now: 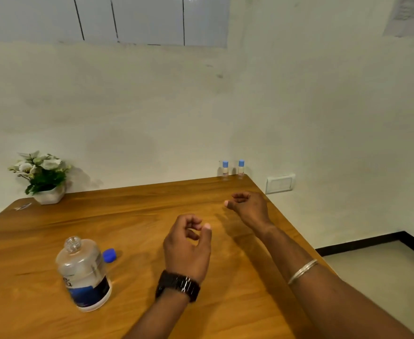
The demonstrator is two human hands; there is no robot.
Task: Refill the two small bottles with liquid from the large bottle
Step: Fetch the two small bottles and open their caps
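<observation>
Left grip (188, 243) loosely curled, empty, large bottle (83, 272) uncapped just left of it, blue cap (109, 255) between, right grip (246, 204) loosely curled, empty, two small bottles (232, 168) beyond it at counter (127, 211) far corner

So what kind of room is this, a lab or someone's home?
Probably a plain home or office room: a brown wooden table set into the corner of bare white walls, a small white pot of artificial-looking flowers, and a white wall switch plate.

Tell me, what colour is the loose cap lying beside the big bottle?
Blue. The cap lies on the table just right of the large bottle, clearest in the head view.
</observation>
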